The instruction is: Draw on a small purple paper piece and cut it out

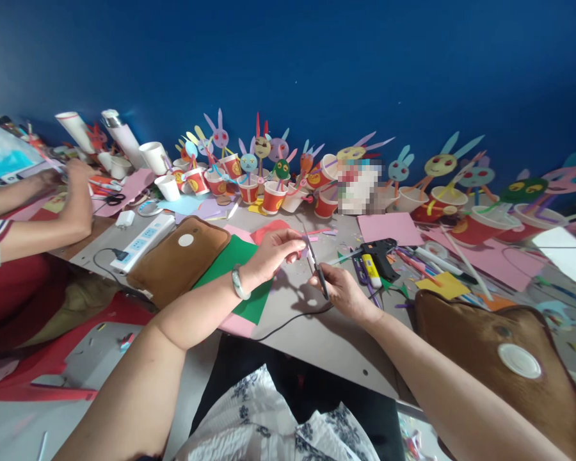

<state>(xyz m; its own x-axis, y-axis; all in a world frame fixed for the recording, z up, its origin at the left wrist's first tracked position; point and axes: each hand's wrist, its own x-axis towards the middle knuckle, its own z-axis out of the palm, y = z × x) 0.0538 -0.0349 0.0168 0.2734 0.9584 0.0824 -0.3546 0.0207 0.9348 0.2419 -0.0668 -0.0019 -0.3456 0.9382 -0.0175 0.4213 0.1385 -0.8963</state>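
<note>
My right hand is closed around a pair of dark-handled scissors, whose blades point up and away from me. My left hand, with a bangle at its wrist, pinches a small purple scrap of paper close beside the blades. Whether the blades touch the paper is too small to tell. Under my left forearm lies a green sheet of paper, with a red sheet just beyond it. Small paper snippets are scattered past my fingers.
Paper cups with rabbit figures line the wall. Right of my hands lie a glue gun, a glue stick and a brown cushion-like pad. Leftward are another brown pad, a power strip and a co-worker's arms.
</note>
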